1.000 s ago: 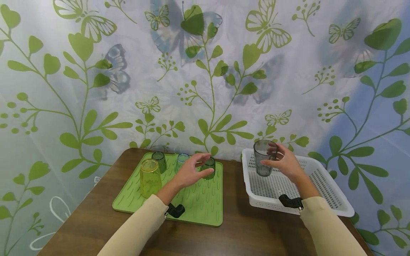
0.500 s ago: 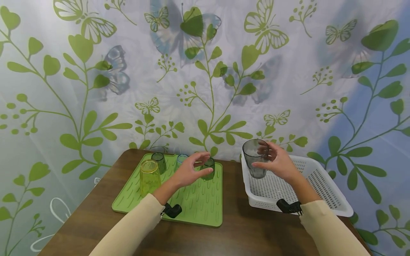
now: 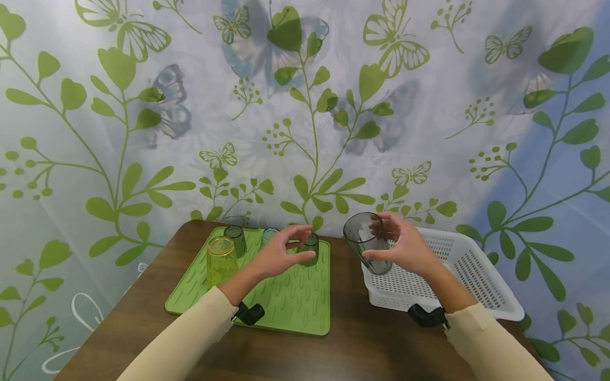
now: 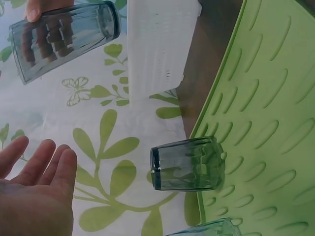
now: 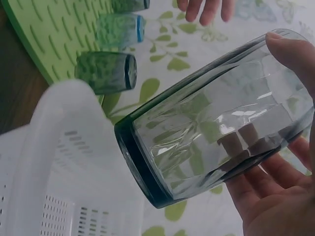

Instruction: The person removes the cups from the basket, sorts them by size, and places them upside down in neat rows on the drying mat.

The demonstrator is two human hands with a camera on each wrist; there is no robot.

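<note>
My right hand (image 3: 407, 246) grips a tall clear grey glass tumbler (image 3: 369, 251), thumb on the near side and fingers round the far side. The tumbler is tilted and held in the air at the white basket's left end. My left hand (image 3: 276, 256) hovers over the green drying mat (image 3: 286, 315) with fingers and thumb apart. In the left wrist view it is clear of a small dark green glass (image 4: 184, 164), which stands on the mat with its thick dark end up. A yellow glass (image 3: 221, 264), a blue-rimmed glass (image 3: 269, 234) and another dark glass (image 3: 238, 243) stand there too.
The white perforated basket (image 3: 395, 302) stands on the right of the brown wooden table (image 3: 352, 338). A strip of table lies between mat and basket. A patterned curtain (image 3: 267, 174) hangs right behind the table's back edge.
My right hand has carried the grey tumbler left, from over the basket to its left edge, tilting it more. My left hand has shifted only slightly left.
</note>
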